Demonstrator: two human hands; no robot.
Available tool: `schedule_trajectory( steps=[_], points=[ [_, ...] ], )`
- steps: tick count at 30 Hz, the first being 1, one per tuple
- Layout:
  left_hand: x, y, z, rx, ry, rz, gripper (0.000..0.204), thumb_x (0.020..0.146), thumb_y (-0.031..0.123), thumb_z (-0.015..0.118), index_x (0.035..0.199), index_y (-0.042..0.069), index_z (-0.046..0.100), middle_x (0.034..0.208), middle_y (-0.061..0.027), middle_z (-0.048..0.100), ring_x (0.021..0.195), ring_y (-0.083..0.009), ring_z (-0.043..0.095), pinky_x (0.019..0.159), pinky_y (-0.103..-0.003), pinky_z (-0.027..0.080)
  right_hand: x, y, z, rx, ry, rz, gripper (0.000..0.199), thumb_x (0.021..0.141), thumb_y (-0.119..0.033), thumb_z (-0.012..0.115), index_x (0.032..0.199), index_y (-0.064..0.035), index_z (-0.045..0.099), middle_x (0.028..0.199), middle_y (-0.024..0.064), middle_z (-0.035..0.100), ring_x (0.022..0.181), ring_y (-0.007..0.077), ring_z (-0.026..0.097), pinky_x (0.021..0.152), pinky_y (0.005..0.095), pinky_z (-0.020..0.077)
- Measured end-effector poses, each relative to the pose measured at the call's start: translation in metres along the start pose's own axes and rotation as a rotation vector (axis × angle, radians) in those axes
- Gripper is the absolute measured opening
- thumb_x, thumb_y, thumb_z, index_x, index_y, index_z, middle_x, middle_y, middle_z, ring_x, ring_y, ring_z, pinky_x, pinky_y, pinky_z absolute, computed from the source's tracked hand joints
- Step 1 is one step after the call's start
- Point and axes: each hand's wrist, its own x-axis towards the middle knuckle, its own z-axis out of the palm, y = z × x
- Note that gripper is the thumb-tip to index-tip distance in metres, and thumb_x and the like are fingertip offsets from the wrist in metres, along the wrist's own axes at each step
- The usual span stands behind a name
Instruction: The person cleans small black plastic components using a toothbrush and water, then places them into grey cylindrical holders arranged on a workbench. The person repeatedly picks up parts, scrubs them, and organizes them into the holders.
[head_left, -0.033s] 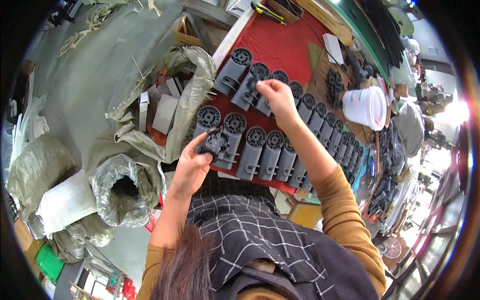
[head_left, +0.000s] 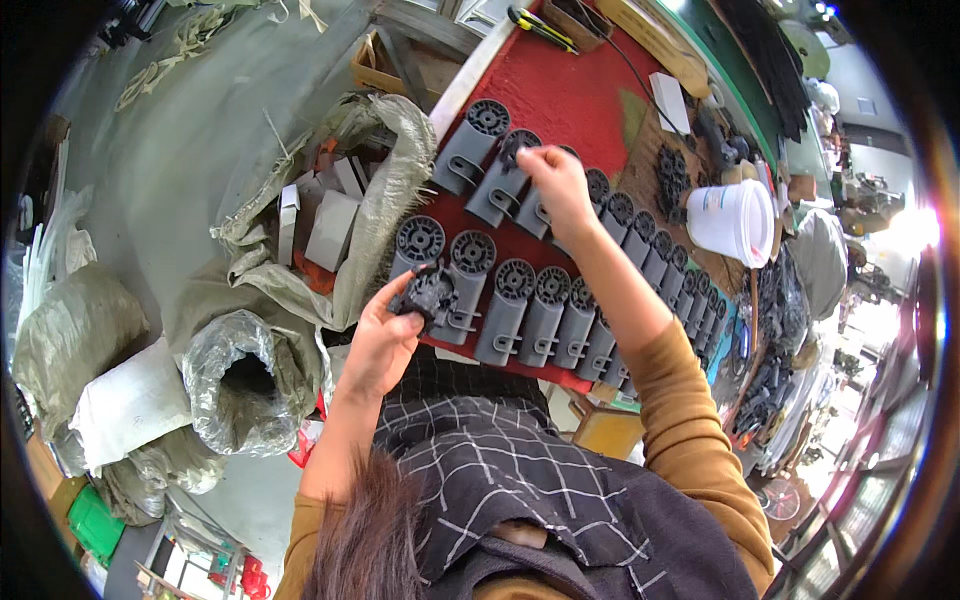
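Two rows of grey plastic tubes with round, spoked black ends stand on a red-topped table. My right hand is over the far row, thumb and finger pinching a small black plastic part. That part is at the round end of the second grey tube from the left; whether it touches is unclear. My left hand is closed round a clump of small black plastic parts, in front of the near row's left tubes. Single pieces in the clump cannot be made out.
A woven sack with white boxes lies left of the table. At the right stands a white bucket beside a pile of black parts. A yellow-black utility knife is at the far edge. Wrapped rolls sit lower left.
My right hand has moved slightly up and away from me, bringing the small black part from the tube's side to its round end. My left hand stays nearly in place.
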Motion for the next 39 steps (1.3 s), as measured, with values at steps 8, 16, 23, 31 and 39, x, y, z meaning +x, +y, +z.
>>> schedule_trajectory(
  steps=[8, 16, 23, 31, 39],
  points=[
    [-0.001, 0.013, -0.028, -0.010, 0.127, 0.036, 0.065, 0.075, 0.009, 0.074, 0.133, -0.002, 0.046, 0.124, -0.0141, 0.060, 0.115, -0.0269, 0.060, 0.103, -0.042, 0.046, 0.110, 0.013, 0.057, -0.768, 0.237, -0.031, 0.037, 0.080, -0.042, 0.065, 0.091, -0.0074, 0.072, 0.098, 0.0154, 0.071, 0.098, 0.0315, 0.067, 0.089, 0.0418, 0.0490],
    [0.010, 0.025, -0.031, -0.042, 0.158, 0.065, 0.065, 0.075, 0.008, 0.072, 0.134, -0.001, 0.045, 0.127, -0.0144, 0.057, 0.117, -0.0274, 0.058, 0.104, -0.044, 0.045, 0.087, 0.007, 0.040, -0.999, 0.207, -0.349, 0.036, 0.076, -0.037, 0.075, 0.103, -0.0132, 0.073, 0.107, 0.0070, 0.062, 0.110, 0.0277, 0.053, 0.093, 0.0430, 0.0382],
    [0.020, 0.028, -0.026, -0.011, 0.130, 0.064, 0.065, 0.076, 0.007, 0.071, 0.134, -0.001, 0.045, 0.128, -0.0152, 0.057, 0.117, -0.0281, 0.058, 0.106, -0.045, 0.044, 0.101, 0.006, 0.039, -1.173, 0.134, -0.397, 0.035, 0.073, -0.036, 0.078, 0.102, -0.0165, 0.073, 0.107, 0.0041, 0.061, 0.110, 0.0264, 0.052, 0.089, 0.0443, 0.0379],
    [0.022, 0.035, -0.018, 0.008, 0.034, 0.061, 0.067, 0.078, 0.007, 0.072, 0.138, -0.003, 0.043, 0.129, -0.0130, 0.057, 0.119, -0.0233, 0.057, 0.105, -0.040, 0.046, -0.010, -0.021, 0.053, -0.437, -0.281, -0.421, 0.022, 0.081, -0.026, 0.072, 0.091, -0.0072, 0.074, 0.087, 0.0087, 0.062, 0.086, 0.0248, 0.058, 0.074, 0.0379, 0.0439],
    [0.022, 0.030, -0.019, 0.062, 0.012, -0.022, 0.061, 0.081, 0.006, 0.070, 0.137, -0.001, 0.046, 0.132, -0.0089, 0.056, 0.118, -0.0178, 0.058, 0.101, -0.036, 0.049, -0.086, -0.013, 0.058, 0.019, -0.395, 0.009, 0.019, 0.090, -0.016, 0.068, 0.097, 0.0013, 0.068, 0.087, -0.0007, 0.064, 0.078, 0.0051, 0.054, 0.073, 0.0223, 0.0443]
  ],
)
